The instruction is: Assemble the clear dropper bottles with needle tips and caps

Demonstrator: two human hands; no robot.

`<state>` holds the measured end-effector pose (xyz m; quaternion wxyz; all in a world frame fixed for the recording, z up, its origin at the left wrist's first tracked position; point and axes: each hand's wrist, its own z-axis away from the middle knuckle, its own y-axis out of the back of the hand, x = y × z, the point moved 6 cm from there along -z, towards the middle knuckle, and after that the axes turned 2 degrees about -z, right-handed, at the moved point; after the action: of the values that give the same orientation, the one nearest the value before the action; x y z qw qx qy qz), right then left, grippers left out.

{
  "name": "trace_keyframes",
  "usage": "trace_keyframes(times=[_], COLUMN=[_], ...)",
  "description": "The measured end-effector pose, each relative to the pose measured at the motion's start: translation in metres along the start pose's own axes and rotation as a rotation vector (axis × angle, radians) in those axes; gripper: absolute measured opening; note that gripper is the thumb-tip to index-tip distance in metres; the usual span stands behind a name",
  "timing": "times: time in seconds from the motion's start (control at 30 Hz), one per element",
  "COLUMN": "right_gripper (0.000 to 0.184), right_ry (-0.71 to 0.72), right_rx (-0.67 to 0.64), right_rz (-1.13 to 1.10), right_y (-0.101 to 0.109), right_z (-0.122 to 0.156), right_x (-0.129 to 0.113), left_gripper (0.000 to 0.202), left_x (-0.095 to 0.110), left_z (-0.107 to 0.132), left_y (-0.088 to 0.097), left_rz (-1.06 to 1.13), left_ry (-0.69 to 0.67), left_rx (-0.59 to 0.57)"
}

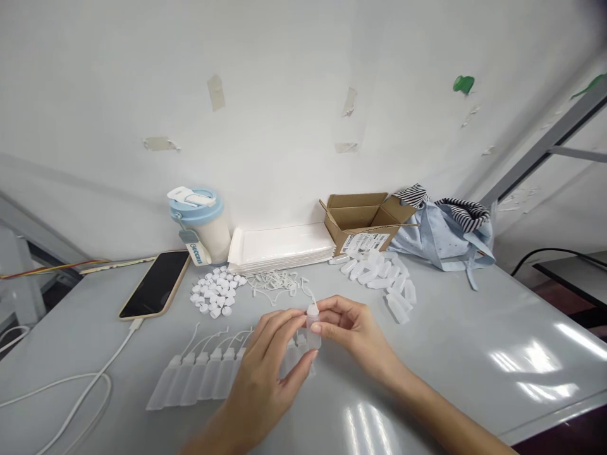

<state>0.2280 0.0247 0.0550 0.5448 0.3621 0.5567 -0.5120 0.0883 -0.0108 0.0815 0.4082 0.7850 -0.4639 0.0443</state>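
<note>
A small translucent plastic bottle (313, 333) with a white cap and a thin bent strap on top is held upright between both hands. My left hand (270, 366) grips it from the left, thumb low and fingertips near the cap. From the right, my right hand (348, 322) pinches the bottle just below the cap. Behind and under my left hand lies a row of similar capped bottles (190, 379) with straps, partly hidden by that hand. Loose white straps (275, 281) and a pile of white caps (215, 292) lie beyond the hands. Uncapped translucent bottles (379, 272) are heaped to the right.
A phone (155, 284) with a white cable (107, 366) lies at left. Along the wall stand a blue-lidded cup (213, 234), a stack of white packets (284, 243), an open cardboard box (365, 224) and a light blue cloth bag (427, 234). All are on a grey table (455, 366).
</note>
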Motion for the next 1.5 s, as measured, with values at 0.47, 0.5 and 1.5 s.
trace_keyframes(times=[0.47,0.5,1.5], right_gripper=[0.027,0.029,0.023], right_ry=[0.268,0.255,0.124], right_rx=[0.116,0.116,-0.002], right_rz=[0.264,0.268,0.179], right_y=[-0.005,-0.005,-0.006], right_z=[0.005,0.004,0.005], right_x=[-0.001,-0.001,-0.001], left_gripper=[0.02,0.02,0.047], left_x=[-0.019,-0.021,-0.004], left_z=[0.009,0.01,0.004], left_y=[-0.012,-0.013,-0.008], left_rz=[0.166,0.22,0.01], left_ry=[0.55,0.599,0.079], left_rx=[-0.109,-0.124,-0.147])
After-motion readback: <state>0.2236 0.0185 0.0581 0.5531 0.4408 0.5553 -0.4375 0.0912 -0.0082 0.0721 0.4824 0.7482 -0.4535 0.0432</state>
